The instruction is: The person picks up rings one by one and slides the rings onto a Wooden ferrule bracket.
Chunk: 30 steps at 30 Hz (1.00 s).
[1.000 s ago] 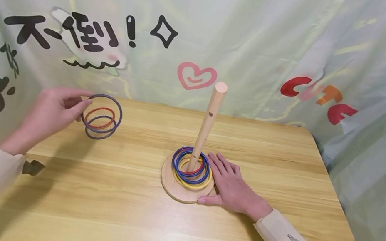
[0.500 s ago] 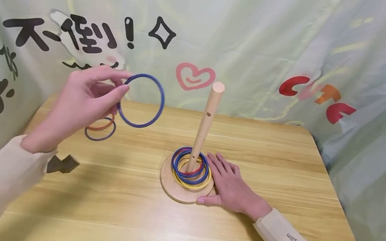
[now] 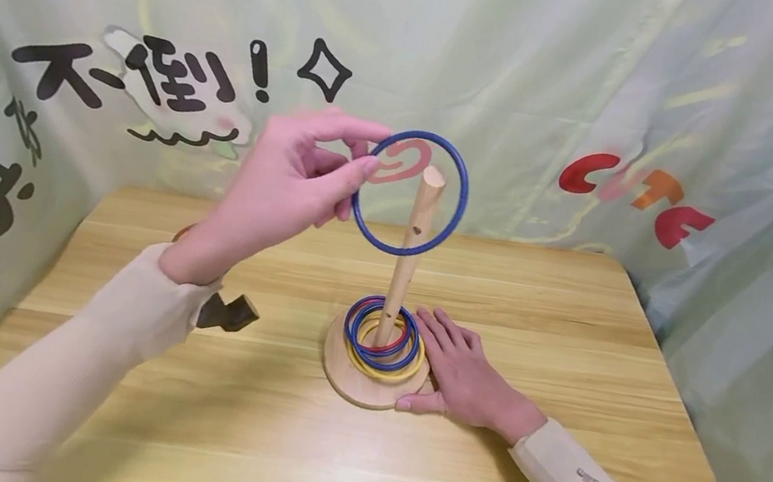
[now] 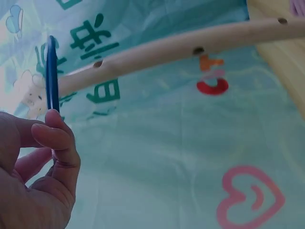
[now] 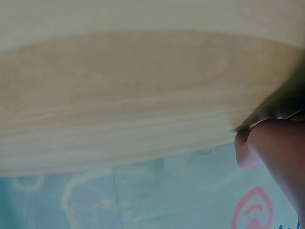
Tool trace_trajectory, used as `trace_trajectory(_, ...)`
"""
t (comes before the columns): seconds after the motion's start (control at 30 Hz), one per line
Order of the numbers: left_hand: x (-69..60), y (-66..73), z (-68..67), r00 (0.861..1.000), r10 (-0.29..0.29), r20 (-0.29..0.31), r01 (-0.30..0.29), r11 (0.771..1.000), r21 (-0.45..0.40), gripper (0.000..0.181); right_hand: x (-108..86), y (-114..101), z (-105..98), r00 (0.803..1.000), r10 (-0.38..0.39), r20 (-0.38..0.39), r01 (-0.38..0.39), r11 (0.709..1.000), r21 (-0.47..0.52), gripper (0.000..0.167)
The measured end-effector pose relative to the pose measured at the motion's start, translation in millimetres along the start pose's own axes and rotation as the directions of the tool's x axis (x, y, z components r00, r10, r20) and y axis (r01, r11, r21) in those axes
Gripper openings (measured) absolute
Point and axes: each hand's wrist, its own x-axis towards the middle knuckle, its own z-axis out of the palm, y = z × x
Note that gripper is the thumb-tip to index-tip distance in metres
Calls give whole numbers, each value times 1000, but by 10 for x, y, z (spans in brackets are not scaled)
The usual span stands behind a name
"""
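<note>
My left hand [image 3: 299, 168] pinches a blue ring [image 3: 463, 203] by its left side, high over the table. In the head view the top of a wooden peg [image 3: 402, 277] shows inside the ring; the ring's lower edge crosses in front of the peg. Seen from the left wrist, the ring [image 4: 53, 78] is edge-on at the peg's tip; I cannot tell whether it encircles it. Several blue, red and yellow rings [image 3: 383, 376] lie around the peg's foot on a round wooden base [image 3: 339, 372]. My right hand [image 3: 467, 376] rests with straight fingers against the base's right edge.
A bit of red ring [image 3: 184, 231] shows behind the left forearm on the wood-grain table [image 3: 537, 298]; other things there are hidden. A dark piece [image 3: 229, 312] sticks out at the left cuff. A printed curtain [image 3: 536, 62] hangs behind the table.
My left hand has lifted the blue ring from beside the other loose rings and carried it right and up to the peg's top. The right hand stays at the base.
</note>
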Motion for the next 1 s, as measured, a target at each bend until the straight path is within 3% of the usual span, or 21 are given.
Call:
trace_trajectory(0.23, -15, -216, 123, 988, -131, 83, 124, 989, 83, 29, 5, -17, 13, 1000, 1, 3, -1, 1000, -5, 124)
trace_trajectory(0.47, -266, -650, 234, 960, -264, 91, 248, 956, 157, 28, 3, -6, -11, 1000, 7, 14, -7, 1000, -13, 125)
trace_trajectory(0.6, -434, -935, 312, 945, -310, 100, 286, 937, 201, 28, 10, 3, -11, 1000, 5, 15, -4, 1000, -21, 124)
trace_trajectory(0.8, -640, -1354, 395, 910, -393, 128, 358, 904, 232, 28, 6, 5, -5, 1000, -1, -1, 1, 1000, -16, 123)
trace_trajectory(1.0, -754, -1618, 416, 854, -494, 162, 447, 857, 257, 29, -3, 0, 9, 1000, 0, -5, 0, 1000, -8, 123)
